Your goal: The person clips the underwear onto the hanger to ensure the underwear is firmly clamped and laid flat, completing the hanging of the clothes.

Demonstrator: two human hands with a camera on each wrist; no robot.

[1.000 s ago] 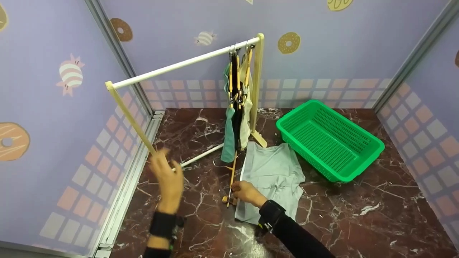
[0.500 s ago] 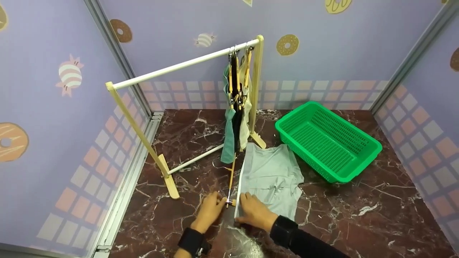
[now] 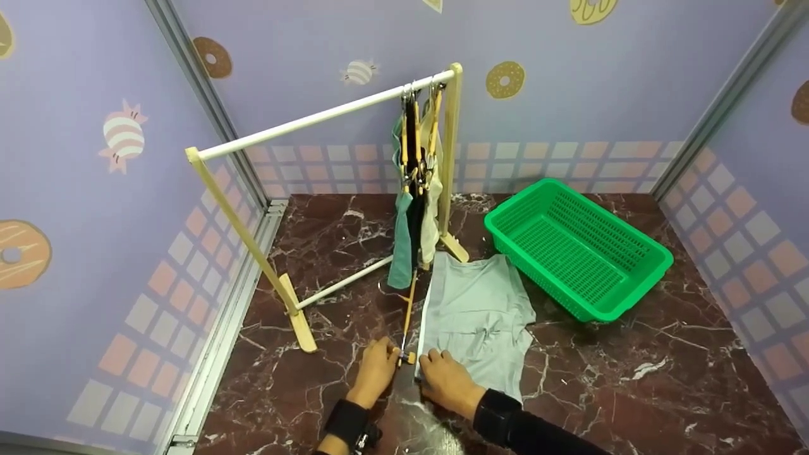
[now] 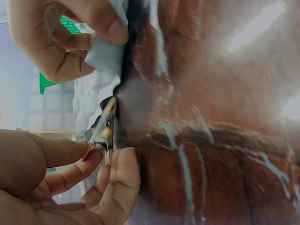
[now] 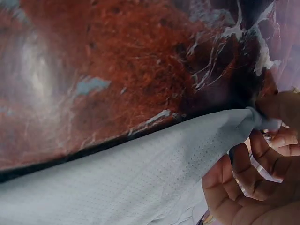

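A pair of light grey shorts (image 3: 464,297) lies flat, its white-edged waistband facing left. Alongside that edge is a wooden clip hanger (image 3: 410,309), its metal hook pointing left. My left hand (image 3: 374,370) pinches the clip (image 4: 108,123) at the hanger's near end between thumb and fingers; the clip's tip points toward the cloth in the left wrist view. With thumb and fingers my right hand (image 3: 452,382) pinches the near corner of the waistband, and the cloth is raised there in the right wrist view. A small gap separates the clip from the waistband in the head view.
A clothes rack (image 3: 316,118) stands behind, with several hangers bearing teal, black and cream garments (image 3: 414,215) at its right end. The green basket (image 3: 578,253) sits at right on the dark marbled surface (image 3: 632,385). Patterned walls enclose the sides and back.
My left hand has come from the rack's left post to the hanger clip. My right hand has moved from the hanger's near end to the shorts' waistband corner.
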